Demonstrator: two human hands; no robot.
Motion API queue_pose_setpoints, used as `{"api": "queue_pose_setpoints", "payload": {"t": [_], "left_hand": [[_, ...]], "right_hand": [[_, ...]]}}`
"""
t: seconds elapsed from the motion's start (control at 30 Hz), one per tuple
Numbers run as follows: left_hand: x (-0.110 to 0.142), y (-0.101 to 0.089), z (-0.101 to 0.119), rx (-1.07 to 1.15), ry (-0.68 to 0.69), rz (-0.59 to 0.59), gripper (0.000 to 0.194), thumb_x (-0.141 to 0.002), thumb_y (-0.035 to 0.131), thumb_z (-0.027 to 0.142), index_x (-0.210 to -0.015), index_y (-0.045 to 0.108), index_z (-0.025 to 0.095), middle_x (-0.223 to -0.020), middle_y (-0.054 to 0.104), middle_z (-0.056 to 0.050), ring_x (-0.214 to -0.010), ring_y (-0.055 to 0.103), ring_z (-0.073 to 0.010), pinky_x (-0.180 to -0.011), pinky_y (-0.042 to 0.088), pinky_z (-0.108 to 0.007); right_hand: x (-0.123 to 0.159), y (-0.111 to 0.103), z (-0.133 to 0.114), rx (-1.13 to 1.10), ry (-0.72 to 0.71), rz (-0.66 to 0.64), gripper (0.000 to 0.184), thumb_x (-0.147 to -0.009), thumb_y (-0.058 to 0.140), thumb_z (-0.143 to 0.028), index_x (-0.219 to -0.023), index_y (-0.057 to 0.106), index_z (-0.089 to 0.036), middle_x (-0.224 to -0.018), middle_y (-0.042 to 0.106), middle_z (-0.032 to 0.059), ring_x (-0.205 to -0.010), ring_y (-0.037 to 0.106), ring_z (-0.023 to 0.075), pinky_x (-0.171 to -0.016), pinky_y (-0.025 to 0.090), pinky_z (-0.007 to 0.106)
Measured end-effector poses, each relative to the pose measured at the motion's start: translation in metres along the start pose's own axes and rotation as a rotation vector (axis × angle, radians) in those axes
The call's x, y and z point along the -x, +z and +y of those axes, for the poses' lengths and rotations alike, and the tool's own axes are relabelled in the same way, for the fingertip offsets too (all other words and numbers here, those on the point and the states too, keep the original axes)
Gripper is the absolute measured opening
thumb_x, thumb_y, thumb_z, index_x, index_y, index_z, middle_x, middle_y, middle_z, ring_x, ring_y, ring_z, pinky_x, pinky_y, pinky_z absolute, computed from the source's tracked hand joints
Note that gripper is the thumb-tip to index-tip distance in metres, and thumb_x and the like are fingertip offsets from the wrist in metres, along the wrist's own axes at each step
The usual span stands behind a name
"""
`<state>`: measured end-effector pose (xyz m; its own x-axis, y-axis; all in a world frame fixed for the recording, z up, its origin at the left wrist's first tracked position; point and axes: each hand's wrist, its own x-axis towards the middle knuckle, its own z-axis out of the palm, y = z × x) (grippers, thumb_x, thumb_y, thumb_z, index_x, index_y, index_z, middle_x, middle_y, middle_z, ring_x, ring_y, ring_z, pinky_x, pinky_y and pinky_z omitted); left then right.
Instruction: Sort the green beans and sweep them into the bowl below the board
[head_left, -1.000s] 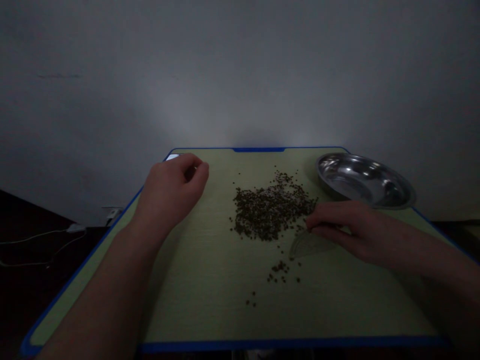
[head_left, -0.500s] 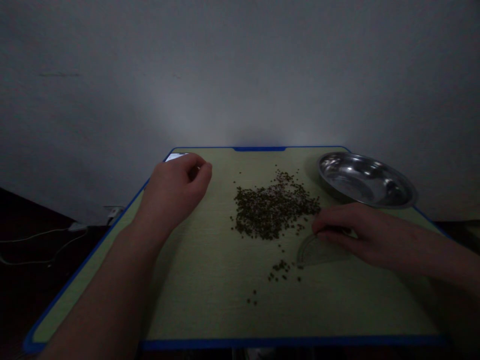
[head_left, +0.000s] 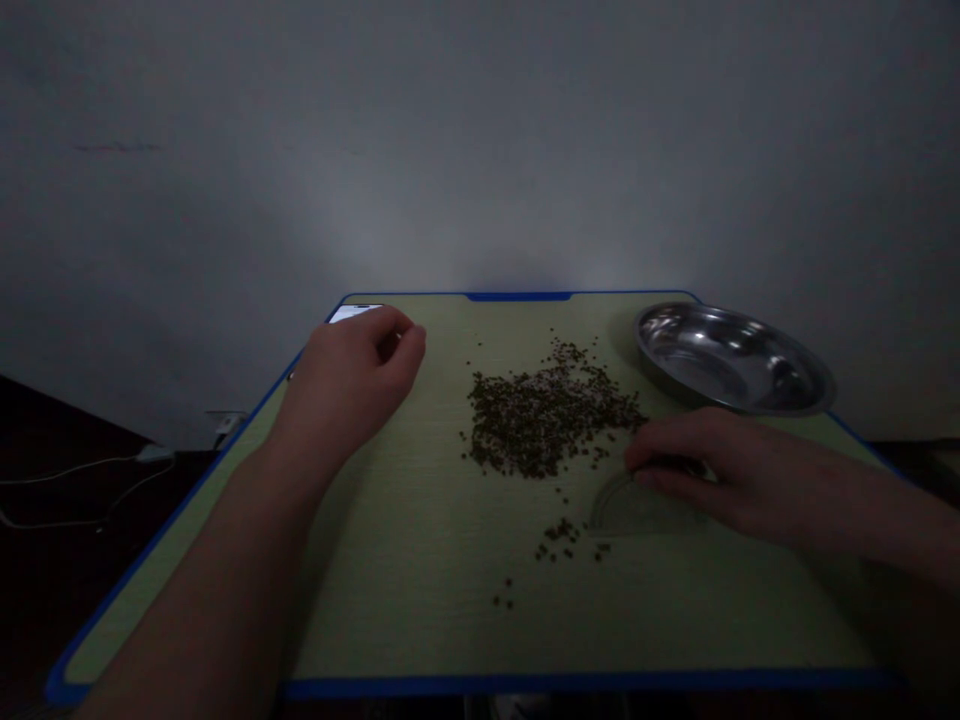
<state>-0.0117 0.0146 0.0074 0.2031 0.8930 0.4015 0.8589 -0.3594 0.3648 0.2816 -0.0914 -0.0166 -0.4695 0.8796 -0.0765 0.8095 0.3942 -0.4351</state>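
The right hand (head_left: 694,465) pinches the top edge of a clear half-round protractor (head_left: 649,508) — it hangs below the fingertips, beside the little seeds (head_left: 547,420). The left hand (head_left: 356,375) is loosely curled — I can't tell if it holds anything.

- Left hand (head_left: 349,385): fingers loosely curled, thumb near index; bare forearm rose diagonally from lower left.
- Right hand (head_left: 701,470): thumb and index pinched together, pointing left; forearm entered from right edge, slanted down outward.
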Motion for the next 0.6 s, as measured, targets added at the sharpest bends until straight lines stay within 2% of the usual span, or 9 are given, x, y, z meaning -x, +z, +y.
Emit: {"api": "queue_pose_setpoints", "payload": {"t": [0.4, 0.6], "left_hand": [[0.000, 0.000, 0.001, 0.005, 0.013, 0.008, 0.031, -0.083, 0.044, 0.042, -0.072, 0.062, 0.019, -0.064, 0.059, -0.003, -0.062, 0.050, -0.0172, -0.057, 0.034, -0.032], [0.001, -0.001, 0.002, 0.017, 0.016, -0.011, 0.030, -0.084, 0.044, 0.040, -0.072, 0.061, 0.019, -0.064, 0.059, -0.003, -0.061, 0.051, -0.0168, -0.057, 0.034, -0.031]], "right_hand": [[0.000, 0.001, 0.004, 0.010, -0.002, 0.015, 0.019, -0.091, 0.048, -0.026, -0.081, 0.064, -0.022, -0.070, 0.064, -0.0006, -0.062, 0.058, 0.0133, -0.056, 0.041, 0.026], [-0.003, 0.002, 0.014, 0.041, 0.013, 0.071, 0.023, -0.094, 0.044, -0.031, -0.086, 0.064, -0.021, -0.074, 0.065, 0.0014, -0.063, 0.059, 0.0144, -0.056, 0.041, 0.027]]}}
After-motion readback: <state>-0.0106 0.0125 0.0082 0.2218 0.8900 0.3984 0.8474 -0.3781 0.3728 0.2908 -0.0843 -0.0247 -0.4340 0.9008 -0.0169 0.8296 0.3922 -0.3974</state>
